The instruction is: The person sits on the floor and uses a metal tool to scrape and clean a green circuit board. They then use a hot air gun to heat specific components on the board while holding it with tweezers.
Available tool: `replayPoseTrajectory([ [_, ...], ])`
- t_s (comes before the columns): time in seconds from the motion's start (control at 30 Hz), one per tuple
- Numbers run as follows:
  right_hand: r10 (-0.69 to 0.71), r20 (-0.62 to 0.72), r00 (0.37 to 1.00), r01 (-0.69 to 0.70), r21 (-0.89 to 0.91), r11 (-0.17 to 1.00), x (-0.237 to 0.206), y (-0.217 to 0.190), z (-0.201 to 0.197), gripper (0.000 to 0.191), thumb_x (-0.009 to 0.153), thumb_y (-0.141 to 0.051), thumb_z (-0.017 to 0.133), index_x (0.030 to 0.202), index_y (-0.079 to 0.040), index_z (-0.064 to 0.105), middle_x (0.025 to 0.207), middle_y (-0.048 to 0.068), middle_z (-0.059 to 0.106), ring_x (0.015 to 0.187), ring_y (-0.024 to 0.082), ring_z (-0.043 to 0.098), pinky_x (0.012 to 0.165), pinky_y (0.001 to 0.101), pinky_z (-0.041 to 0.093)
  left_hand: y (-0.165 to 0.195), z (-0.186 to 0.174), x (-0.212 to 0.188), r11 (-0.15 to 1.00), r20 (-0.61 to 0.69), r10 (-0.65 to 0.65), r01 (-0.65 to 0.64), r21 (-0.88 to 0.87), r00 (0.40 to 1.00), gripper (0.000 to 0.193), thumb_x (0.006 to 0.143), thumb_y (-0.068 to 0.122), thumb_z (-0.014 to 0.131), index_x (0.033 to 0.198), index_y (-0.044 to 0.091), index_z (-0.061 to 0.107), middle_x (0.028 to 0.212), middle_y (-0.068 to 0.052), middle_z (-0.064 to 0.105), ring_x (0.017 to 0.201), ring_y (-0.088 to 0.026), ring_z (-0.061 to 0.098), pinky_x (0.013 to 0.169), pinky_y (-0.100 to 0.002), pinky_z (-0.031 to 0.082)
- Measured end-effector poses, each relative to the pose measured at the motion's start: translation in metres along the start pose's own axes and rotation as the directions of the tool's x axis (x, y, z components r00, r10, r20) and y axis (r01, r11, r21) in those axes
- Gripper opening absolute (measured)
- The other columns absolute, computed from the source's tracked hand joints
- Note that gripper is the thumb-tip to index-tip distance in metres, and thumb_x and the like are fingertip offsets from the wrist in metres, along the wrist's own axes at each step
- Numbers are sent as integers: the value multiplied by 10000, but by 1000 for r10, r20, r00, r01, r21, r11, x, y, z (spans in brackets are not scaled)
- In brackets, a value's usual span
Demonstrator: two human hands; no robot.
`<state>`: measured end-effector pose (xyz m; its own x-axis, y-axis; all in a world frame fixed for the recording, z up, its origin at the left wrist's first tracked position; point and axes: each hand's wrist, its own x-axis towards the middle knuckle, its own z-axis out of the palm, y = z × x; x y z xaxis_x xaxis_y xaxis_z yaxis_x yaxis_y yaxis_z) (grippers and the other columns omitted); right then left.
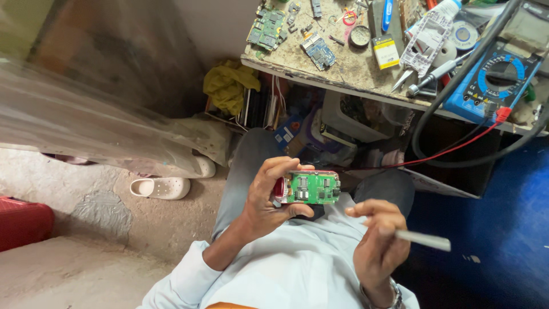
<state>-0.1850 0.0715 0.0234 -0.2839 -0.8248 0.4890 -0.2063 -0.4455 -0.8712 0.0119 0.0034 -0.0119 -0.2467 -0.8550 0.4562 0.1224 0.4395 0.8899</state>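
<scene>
The opened phone (306, 187), its green circuit board facing up and a red casing edge showing at one end, is sitting in my left hand (264, 197), just above my lap and a little ahead of my chest. I am curling the fingers over the top edge and pressing the thumb along the bottom edge, so the hand is closed around the body while leaving the board uncovered; holding it by the edges like that seems meant to keep the components clear and turned toward my eyes.

My right hand (374, 246) is hovering just beside and below the phone, apart from it, pinching a slim pale tool (424, 240) between thumb and fingers. The tool is pointing away from the phone, out past the right hand, so its working end is not near the board at this instant. I cannot tell what kind of tip it has.

Beyond both hands, the workbench (343, 68) is carrying loose circuit boards (267, 27), a white phone frame (426, 35) and a blue multimeter (494, 80), whose black and red leads are drooping over the bench edge toward my right hand. Far off to the left of my left hand, a white clog (160, 187) is lying on the dirt floor.
</scene>
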Motion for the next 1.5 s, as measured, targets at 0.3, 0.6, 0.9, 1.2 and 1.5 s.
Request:
replayPoseTrajectory([
  [0.3,270,-43,962,-260,-450,854,-1,27,-30,298,1058,-285,603,1115,-22,731,689,-1,649,620,72,612,523,213,447,-10,-3,-3,999,-16,19,-19,30,1000,862,791,352,860,1496,61,459,1406,-103,489,1295,-273,687,1078,-364,632],
  [0.6,159,-342,926,-329,-528,783,4,37,-85,260,1190,-247,589,1299,-28,676,847,23,648,650,75,546,584,221,431,-10,-5,0,994,-58,60,-54,99,996,862,780,369,859,1489,71,472,1405,-97,486,1285,-255,686,1082,-349,625],
  [0.9,-104,391,915,276,-416,866,12,21,-10,488,823,-104,859,1252,10,657,745,11,629,596,102,549,516,274,428,-5,-9,2,982,16,56,-58,179,998,875,765,383,861,1477,62,467,1390,-108,496,1277,-256,691,1036,-346,584],
  [1.2,-65,368,928,195,-329,924,8,23,-33,105,877,-40,765,968,-30,712,706,35,640,560,113,567,498,253,413,-6,-9,7,967,-17,101,-94,237,995,857,774,374,864,1478,78,475,1383,-92,499,1265,-253,690,1033,-345,586],
  [1.5,210,-326,922,-176,130,976,-8,51,-103,468,1111,-393,613,771,-125,437,599,6,487,439,80,361,402,228,236,-1,-9,13,955,-24,122,-111,274,992,856,768,387,866,1469,81,481,1375,-89,511,1252,-246,700,1027,-339,635],
])
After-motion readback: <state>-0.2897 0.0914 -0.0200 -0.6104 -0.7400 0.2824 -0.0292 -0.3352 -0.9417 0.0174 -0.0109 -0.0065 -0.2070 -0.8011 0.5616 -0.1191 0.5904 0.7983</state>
